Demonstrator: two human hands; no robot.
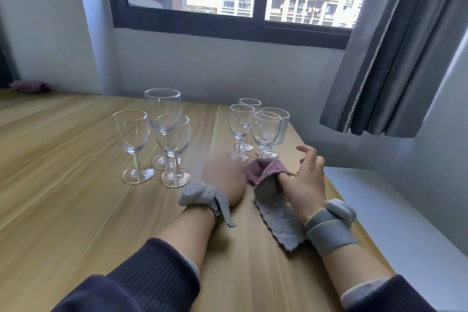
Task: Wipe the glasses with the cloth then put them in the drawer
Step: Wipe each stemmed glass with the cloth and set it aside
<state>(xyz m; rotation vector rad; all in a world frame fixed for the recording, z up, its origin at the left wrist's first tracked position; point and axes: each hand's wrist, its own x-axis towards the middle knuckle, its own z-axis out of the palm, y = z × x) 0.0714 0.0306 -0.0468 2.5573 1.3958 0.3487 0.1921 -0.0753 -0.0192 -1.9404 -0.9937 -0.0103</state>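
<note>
Pale wood-grain table [76, 159] runs to a white wall under a dark-framed window [228, 23]; a grey curtain [395, 63] hangs beyond the table's far right corner. On the table, seven clear glasses stand upright: three wine glasses [131, 134] left of centre, three small stemmed glasses and a ribbed tumbler [281, 124] near the right edge. The cloth [273, 200], pink and grey, lies on the table nearer than the tumbler, pinched by the right hand [306, 182], its other fingers spread. The left hand [225, 177], blurred, touches the cloth's pink end; its grip cannot be told.
</note>
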